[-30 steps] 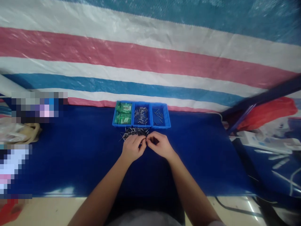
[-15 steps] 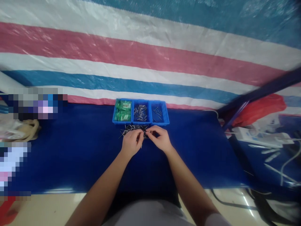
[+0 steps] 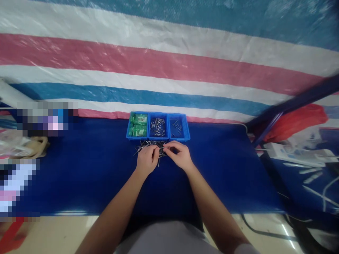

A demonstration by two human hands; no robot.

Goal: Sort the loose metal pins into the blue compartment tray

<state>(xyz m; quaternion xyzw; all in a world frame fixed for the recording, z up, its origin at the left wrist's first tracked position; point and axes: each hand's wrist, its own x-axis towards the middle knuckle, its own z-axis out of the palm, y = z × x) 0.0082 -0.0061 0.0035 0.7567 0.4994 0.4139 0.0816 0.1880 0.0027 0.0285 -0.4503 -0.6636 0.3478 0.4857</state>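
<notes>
Straight ahead at 12 o'clock, our right hand [image 3: 180,155] pinches a thin metal rod [image 3: 164,147]; our left hand [image 3: 147,159] has its fingers pressed together by the other end, on what we cannot tell. We seem to be handling a single rod; the next move calls for a steady pinch. Beyond, toward 11, lies the rod pile [image 3: 144,144], then blue trays [image 3: 158,139] at 10, 12 and 1.

Pinched left grip [image 3: 147,158] beside pinched right grip [image 3: 180,156]
</notes>
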